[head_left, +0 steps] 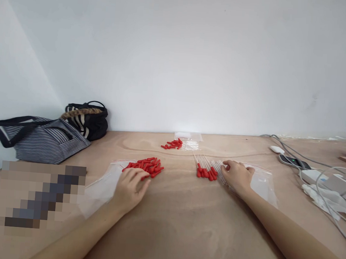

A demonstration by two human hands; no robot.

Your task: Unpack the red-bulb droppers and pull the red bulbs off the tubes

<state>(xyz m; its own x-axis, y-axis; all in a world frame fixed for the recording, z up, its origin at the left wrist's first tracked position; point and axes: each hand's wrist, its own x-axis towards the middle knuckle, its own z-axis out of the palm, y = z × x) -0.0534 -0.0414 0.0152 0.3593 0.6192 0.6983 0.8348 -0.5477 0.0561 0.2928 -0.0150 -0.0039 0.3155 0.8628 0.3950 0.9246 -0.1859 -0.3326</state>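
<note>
My left hand (131, 188) rests palm down at the near edge of a pile of small red rubber bulbs (149, 165) with narrow necks. Its fingers reach onto the pile, and its thumb stands apart. Across the table, my right hand (237, 176) bends over a bundle of thin clear tubes (218, 167). Its fingers are curled at the tubes, and whatever is between the tips is hidden. Just left of that bundle lie several thin tubes with red bulbs on their near ends (207, 172), side by side.
Flat clear zip bags (99, 191) lie under the piles. Farther back are more red bulbs (173, 144) and a small clear bag (191, 143). A striped bag (50, 142) and a black bag (94, 123) stand left. Cables and a power strip (333, 184) occupy the right.
</note>
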